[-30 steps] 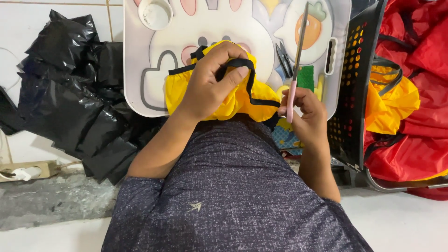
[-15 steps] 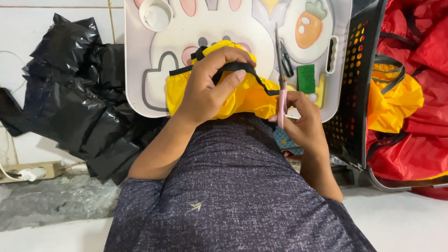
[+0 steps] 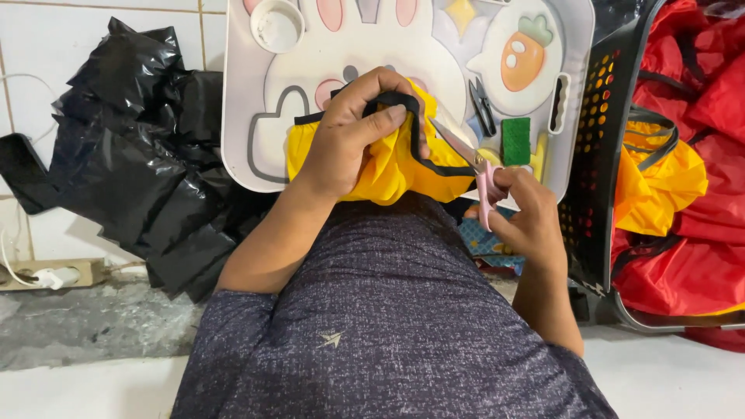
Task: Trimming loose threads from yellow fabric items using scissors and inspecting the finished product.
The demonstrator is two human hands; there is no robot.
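Head view, overall: a person looks down over their own dark speckled shirt (image 3: 372, 334) at a white lap tray (image 3: 240, 116) with a rabbit outline and a carrot picture, filling the upper centre of the frame.

Head view, left hand (image 3: 349, 136): centre of the frame, its grip clamped on a bunched yellow fabric piece (image 3: 396, 167), with the thumb pressed over the black binding (image 3: 407, 116) that edges the fabric.

Head view, right hand (image 3: 528, 221): right of centre and lower than the left hand, its grip closed round the pink handles of the scissors (image 3: 473, 167).

Head view, scissors axis: the long axis runs from the handles at lower right up to the blade tips at upper left, so the blades point toward the black binding just below the left thumb. Whether the tips touch the binding cannot be told.

Head view, key relation: the fabric lies up and to the left of the right hand's grip; the left hand is on it, while the right hand reaches it only through the blades.

Head view, tray contents: small thread snips (image 3: 483, 109), a green sponge block (image 3: 515, 141) and a round white cup (image 3: 278, 25).

Head view, surroundings: crumpled black plastic bags (image 3: 132, 163) at left; a black perforated basket (image 3: 601, 155) at right, holding red and yellow fabric (image 3: 683, 194).
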